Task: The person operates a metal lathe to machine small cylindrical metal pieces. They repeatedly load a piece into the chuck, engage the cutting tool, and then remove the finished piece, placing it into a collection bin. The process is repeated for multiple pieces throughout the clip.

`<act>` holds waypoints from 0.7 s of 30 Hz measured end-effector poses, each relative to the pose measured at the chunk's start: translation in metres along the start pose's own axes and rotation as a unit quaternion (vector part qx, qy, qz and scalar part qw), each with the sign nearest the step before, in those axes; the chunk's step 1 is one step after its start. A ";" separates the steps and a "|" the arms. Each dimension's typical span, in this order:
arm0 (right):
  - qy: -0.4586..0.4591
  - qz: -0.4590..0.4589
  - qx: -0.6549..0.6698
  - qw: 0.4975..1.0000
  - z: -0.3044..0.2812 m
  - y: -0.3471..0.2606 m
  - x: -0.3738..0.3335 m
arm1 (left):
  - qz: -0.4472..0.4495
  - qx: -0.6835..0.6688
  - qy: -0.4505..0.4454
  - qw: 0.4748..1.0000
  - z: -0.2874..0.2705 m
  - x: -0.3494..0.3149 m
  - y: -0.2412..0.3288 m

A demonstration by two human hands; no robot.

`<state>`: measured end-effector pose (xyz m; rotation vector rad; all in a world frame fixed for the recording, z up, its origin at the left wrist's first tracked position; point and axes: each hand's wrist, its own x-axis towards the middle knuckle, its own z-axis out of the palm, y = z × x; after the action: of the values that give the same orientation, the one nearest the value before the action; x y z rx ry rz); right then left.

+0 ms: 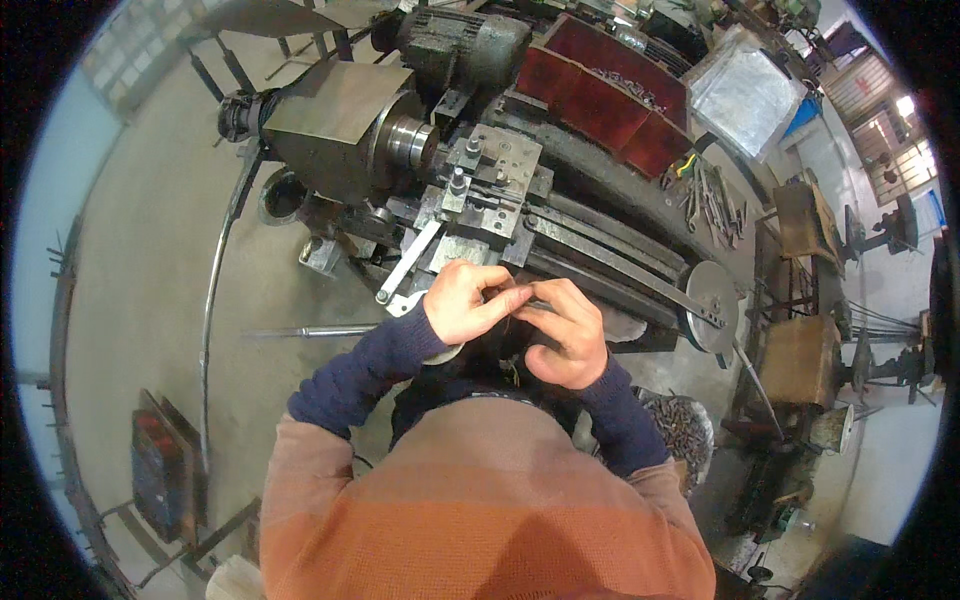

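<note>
My left hand (466,306) and my right hand (568,336) meet in front of my body, fingertips pinched together. What they hold between them is too small and too covered by the fingers to name. Just beyond them stands a small lathe-like machine, with a steel tool block (497,178) carrying upright bolts. A bright cylindrical spindle nose (410,143) faces that block from the left. Beside my left wrist, a flat metal lever (410,262) slants down from the block.
A red bin (610,100) with small metal pieces stands behind the machine. Wrenches (708,205) and pliers (683,166) lie right of it. A round disc (710,305) ends the rails. By my right elbow is a container of small metal parts (682,430). A motor (465,45) sits at the back.
</note>
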<state>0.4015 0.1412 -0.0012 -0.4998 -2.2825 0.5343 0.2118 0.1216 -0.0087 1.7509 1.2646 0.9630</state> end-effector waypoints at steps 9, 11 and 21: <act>-0.009 0.019 0.036 0.999 0.010 0.004 0.002 | 0.041 0.085 0.025 0.995 -0.002 -0.001 -0.010; 0.002 0.036 0.084 0.996 0.012 0.010 -0.001 | -0.042 -0.061 -0.021 0.997 -0.005 -0.001 -0.004; 0.017 0.061 0.205 0.977 0.018 0.023 -0.005 | -0.049 -0.208 -0.057 0.975 -0.024 -0.007 -0.001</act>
<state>0.3967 0.1542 -0.0274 -0.4382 -2.0399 1.0216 0.1888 0.1189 -0.0004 1.3844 0.9825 0.9741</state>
